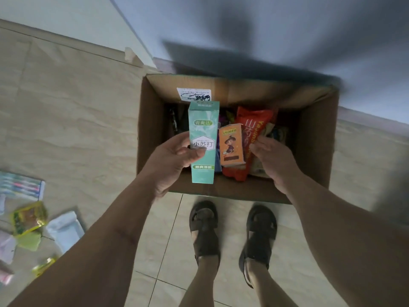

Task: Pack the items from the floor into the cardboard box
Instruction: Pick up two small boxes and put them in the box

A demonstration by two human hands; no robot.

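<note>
Two bare forearms reach forward from the bottom edge, over a pair of feet in dark strapped sandals [232, 231] planted on pale beige floor tiles [73, 120].

Left hand [174, 160] is raised, palm turned inward, thumb across the front and fingers behind a tall mint-green cardboard carton [204, 141]. It grips the carton upright above the near left part of the open brown cardboard box [314, 138]. Carton print reads 小苏打 in a hexagon panel, with 酷爽清新 on a green band lower down; the small badge above is too blurred to read for certain.

Right hand [273, 157] hangs just inside the box's near right side, fingers straight and loosely spread, holding nothing, fingertips touching or nearly touching a red-orange plastic snack bag [250, 127]. Bag shows 山药 and part of a Latin word beginning "Ya".

Leaning against that bag, between the two hands, sits a small orange carton with a cartoon witch figure [231, 146]. Darker wrapped goods fill the box behind, indistinct in shadow. On the far inner wall, a white label with black scribble [194, 94].

Left, on the floor, well apart from the box: a yellow-green foil sachet [29, 218], a white pouch [65, 229], a striped flat pack [21, 185], other small packets blurred.

Beyond the box, a blue-grey wall [265, 29] carries a broad dark shadow.
</note>
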